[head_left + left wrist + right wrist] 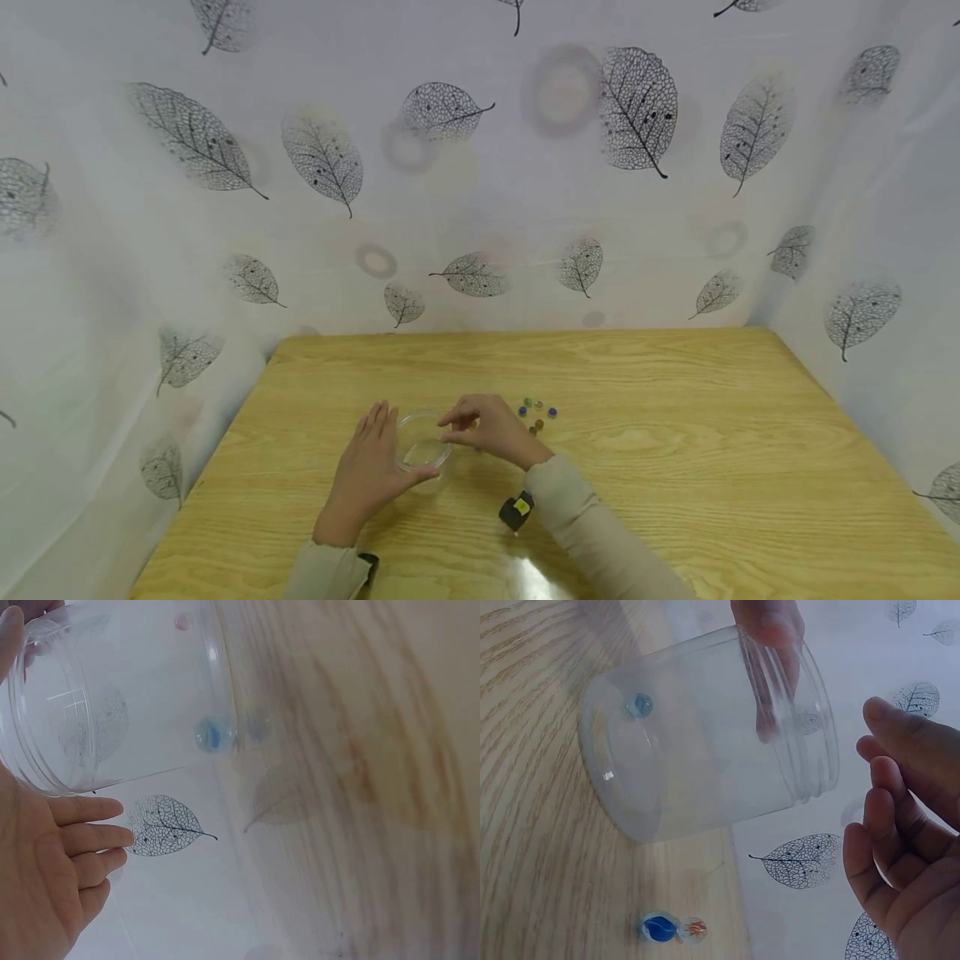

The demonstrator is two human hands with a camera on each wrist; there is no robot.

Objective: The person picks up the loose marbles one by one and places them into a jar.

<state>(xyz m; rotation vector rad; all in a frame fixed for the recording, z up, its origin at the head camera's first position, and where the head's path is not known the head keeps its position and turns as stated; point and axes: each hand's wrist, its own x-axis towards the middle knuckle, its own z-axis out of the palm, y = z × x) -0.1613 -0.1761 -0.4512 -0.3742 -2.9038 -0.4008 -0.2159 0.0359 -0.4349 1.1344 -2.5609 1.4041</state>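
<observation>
A clear jar (423, 451) with a threaded rim stands uncapped on the table. Through its wall shows a blue marble (639, 705), low inside. My left hand (367, 471) lies along the jar's left side, fingers extended and thumb across the near side of the rim. In the left wrist view those straight fingers (94, 838) are beside the jar. My right hand (491, 429) hovers at the right of the mouth, its thumb and forefinger tips a little apart and no marble showing between them. Beside the jar, a blue marble (660, 928) touches an orange-and-clear marble (692, 930).
Several loose marbles, among them a dark blue marble (552, 412) and a green marble (528, 402), lie just beyond my right hand. The wooden table (712, 450) ends at a pale curtain (487, 192) printed with leaves, at the back and both sides.
</observation>
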